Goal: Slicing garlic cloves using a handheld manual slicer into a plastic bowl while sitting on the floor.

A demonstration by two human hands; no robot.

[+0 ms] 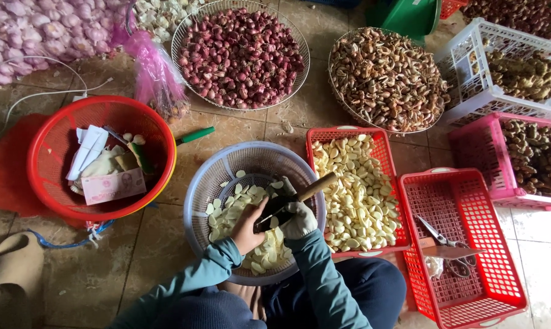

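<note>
We hold a wooden-handled knife (300,196) in our gloved right hand (298,220), its long axis slanting up and right, over the pale lattice basket (196,195) of peeled garlic cloves (227,216). Our bare left hand (248,228), fingers pinched on a clove, meets the blade. Right of the basket, a red crate (382,143) holds more cloves.

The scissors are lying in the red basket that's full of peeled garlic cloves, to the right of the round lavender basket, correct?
Not quite. The head view shows the scissors in the nearly empty red basket farther right, not in the one full of peeled garlic cloves. That full basket does sit just right of the round lavender basket.
</note>
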